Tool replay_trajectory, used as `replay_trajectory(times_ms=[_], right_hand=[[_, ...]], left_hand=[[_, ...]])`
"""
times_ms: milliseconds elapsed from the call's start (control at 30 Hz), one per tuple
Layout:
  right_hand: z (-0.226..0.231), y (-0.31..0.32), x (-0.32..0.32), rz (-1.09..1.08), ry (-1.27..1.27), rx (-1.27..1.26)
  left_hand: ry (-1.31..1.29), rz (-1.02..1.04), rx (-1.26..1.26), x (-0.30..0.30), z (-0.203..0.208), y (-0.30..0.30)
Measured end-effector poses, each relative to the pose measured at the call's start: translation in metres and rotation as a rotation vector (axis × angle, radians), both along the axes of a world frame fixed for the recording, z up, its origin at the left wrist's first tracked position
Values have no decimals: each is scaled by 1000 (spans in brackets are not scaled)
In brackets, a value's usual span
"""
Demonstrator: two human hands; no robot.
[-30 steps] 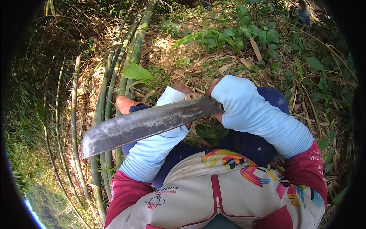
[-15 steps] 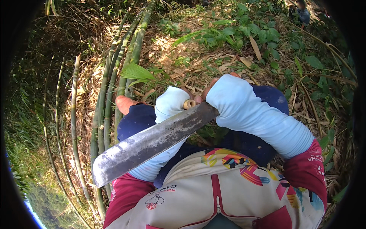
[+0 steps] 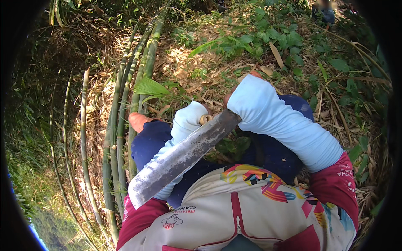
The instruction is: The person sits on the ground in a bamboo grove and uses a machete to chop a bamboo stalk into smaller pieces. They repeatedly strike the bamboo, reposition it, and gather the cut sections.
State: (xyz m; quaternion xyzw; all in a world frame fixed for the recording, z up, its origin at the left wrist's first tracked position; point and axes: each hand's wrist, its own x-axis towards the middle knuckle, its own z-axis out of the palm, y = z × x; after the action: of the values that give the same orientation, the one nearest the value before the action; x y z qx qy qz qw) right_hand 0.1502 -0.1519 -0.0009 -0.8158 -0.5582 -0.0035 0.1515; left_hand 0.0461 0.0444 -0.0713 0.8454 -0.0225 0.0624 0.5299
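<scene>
My right hand (image 3: 228, 98), mostly hidden by a light-blue sleeve cover, is closed on a machete, its handle out of sight. The broad, worn machete blade (image 3: 184, 155) slants down to the left across my left forearm. Just above the blade, my left hand (image 3: 207, 109) is closed on a short piece of bamboo (image 3: 205, 119) with its hollow cut end showing. The rest of that piece, and most of the left fingers, are hidden by the sleeve cover and blade.
Tall green bamboo stems (image 3: 112, 142) rise at the left, beside a thinner cut stem (image 3: 83, 125). Dry leaves (image 3: 180, 58) litter the ground ahead, with leafy green plants (image 3: 284, 37) farther right. My knees in dark blue trousers (image 3: 148, 140) flank the hands. Another person (image 3: 324, 12) is at the far right.
The machete has swung to a steeper slant, its tip moving right. My right hand has shifted slightly up and away. The left hand and bamboo piece stay nearly in place.
</scene>
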Motion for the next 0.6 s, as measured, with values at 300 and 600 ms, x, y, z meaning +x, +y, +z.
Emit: replay_trajectory(times_ms=[300,600], right_hand=[[-2,-12,35,-67,-25,-91],[-46,-114,114,-879,464,519]], left_hand=[[-198,-165,-63,-19,37,-1],[-30,-70,-562,-19,49,-15]])
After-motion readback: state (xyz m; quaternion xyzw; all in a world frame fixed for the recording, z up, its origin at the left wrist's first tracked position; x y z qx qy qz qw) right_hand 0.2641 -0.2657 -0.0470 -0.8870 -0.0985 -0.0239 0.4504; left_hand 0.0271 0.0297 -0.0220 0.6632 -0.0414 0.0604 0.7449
